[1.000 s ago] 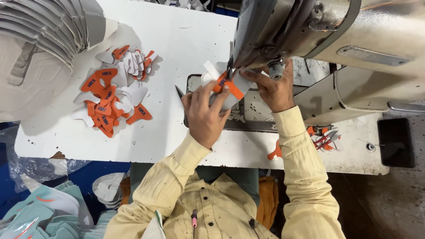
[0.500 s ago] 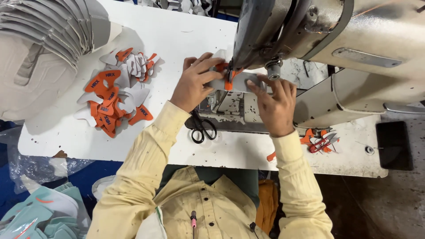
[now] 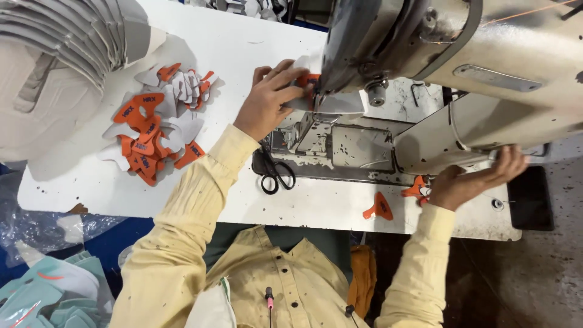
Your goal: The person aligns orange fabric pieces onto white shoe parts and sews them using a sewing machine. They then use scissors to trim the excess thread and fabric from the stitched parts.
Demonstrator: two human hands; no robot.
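Observation:
My left hand presses a small orange and white cut piece flat at the needle of a grey sewing machine. My right hand reaches far right under the machine's arm. Its fingers are stretched out against the machine's right end, beside a few orange pieces at the table edge. I cannot see anything held in it. The needle itself is hidden behind the machine head.
Black scissors lie on the white table below my left wrist. A pile of orange and white cut pieces sits at left, a stack of grey shaped parts at top left. One orange piece lies near the front edge. Teal parts lie lower left.
My right hand left the piece at the needle and swung out to the machine's right end. My left hand stayed on the piece at the needle.

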